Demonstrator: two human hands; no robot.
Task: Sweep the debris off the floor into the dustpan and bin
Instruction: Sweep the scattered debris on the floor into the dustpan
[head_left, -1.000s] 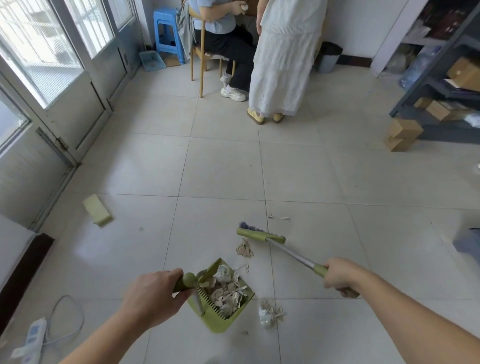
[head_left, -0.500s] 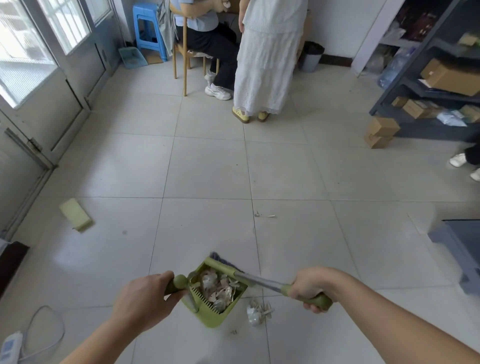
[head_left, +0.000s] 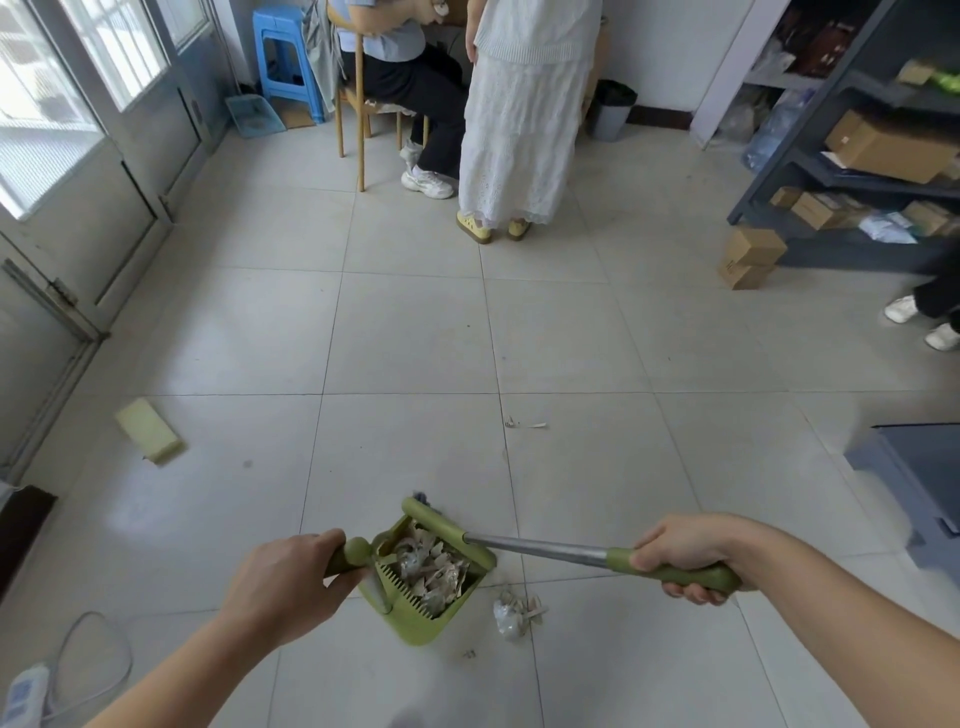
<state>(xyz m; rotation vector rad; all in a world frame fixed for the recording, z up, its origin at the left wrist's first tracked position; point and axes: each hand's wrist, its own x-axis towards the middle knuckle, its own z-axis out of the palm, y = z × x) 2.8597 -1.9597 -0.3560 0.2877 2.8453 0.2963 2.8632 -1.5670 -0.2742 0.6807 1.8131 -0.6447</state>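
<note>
Pale tiled floor (head_left: 415, 332) spreads ahead of both hands, glossy enough that light scraps would likely skid rather than roll. Between the hands sits the green dustpan (head_left: 415, 631), heaped with crumpled debris (head_left: 436, 571); tilted or jolted, it could spill over its low lip. The broom (head_left: 540, 548) lies across the pan's far edge, so a hard pull toward the right hand (head_left: 680, 556) might shove the pan sideways. The left hand (head_left: 283, 587) is wrapped round the dustpan's handle, the right hand curled round the broom's green grip. A crumpled wad (head_left: 514, 613) lies between the hands, just beside the pan's right wall and outside its mouth; a stroke could pass it by. Thin slivers (head_left: 524, 424) lie well ahead of both hands, easily overlooked.
</note>
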